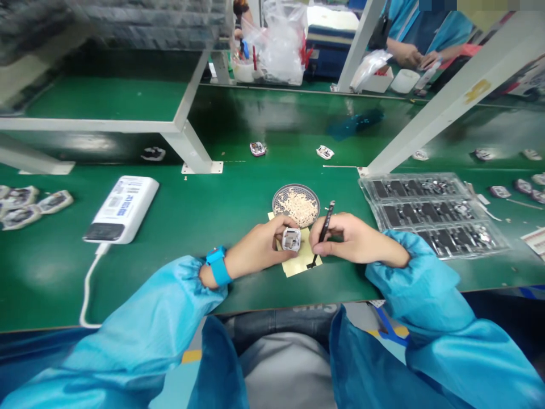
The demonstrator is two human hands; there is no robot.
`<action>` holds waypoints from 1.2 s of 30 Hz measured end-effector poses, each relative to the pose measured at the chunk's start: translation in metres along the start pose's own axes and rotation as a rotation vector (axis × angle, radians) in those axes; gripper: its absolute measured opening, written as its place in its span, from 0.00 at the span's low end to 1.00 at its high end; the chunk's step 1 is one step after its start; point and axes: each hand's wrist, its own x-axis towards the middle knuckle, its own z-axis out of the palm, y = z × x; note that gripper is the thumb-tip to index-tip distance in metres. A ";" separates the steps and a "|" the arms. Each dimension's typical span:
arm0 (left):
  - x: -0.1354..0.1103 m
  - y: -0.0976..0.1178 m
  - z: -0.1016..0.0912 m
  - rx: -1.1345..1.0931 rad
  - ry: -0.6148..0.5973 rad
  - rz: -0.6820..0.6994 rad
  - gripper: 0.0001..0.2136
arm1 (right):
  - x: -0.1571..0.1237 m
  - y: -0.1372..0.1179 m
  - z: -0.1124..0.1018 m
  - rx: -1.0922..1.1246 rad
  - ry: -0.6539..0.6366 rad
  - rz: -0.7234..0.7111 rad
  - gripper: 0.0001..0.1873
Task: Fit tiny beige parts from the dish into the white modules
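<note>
Left hand (259, 248): fingers (276, 226) clamped on the sides of a small square white-and-silver module (291, 240), held above a yellow paper sheet (299, 264).
Right hand (356, 240): fingers (322, 241) pinched together around black tweezers (326, 222), lower end over the sheet.
Module position: between the hands, just below a round mesh tray (296, 187) of pale small parts.
Left wrist: blue strap (218, 264).
Green table (128, 289), left: white power bank (121, 209) with cable.
Green table, right: clear blister trays (430, 213) of dark parts.
Far side: a co-worker's hands (406, 55), upper right.
</note>
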 end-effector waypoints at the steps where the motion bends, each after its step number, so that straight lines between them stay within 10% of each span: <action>1: 0.000 0.000 0.000 0.003 -0.001 -0.004 0.21 | 0.000 -0.002 0.000 -0.009 0.040 -0.016 0.10; 18: 0.000 -0.001 0.000 -0.030 -0.008 0.014 0.21 | -0.001 0.001 0.003 0.089 -0.036 -0.011 0.08; 28: 0.002 0.003 0.008 -0.218 0.103 -0.061 0.13 | 0.000 -0.002 0.007 -0.008 0.564 -0.448 0.04; 36: 0.002 -0.002 0.011 -0.077 0.164 -0.013 0.08 | 0.006 0.011 0.015 -0.188 0.489 -0.486 0.12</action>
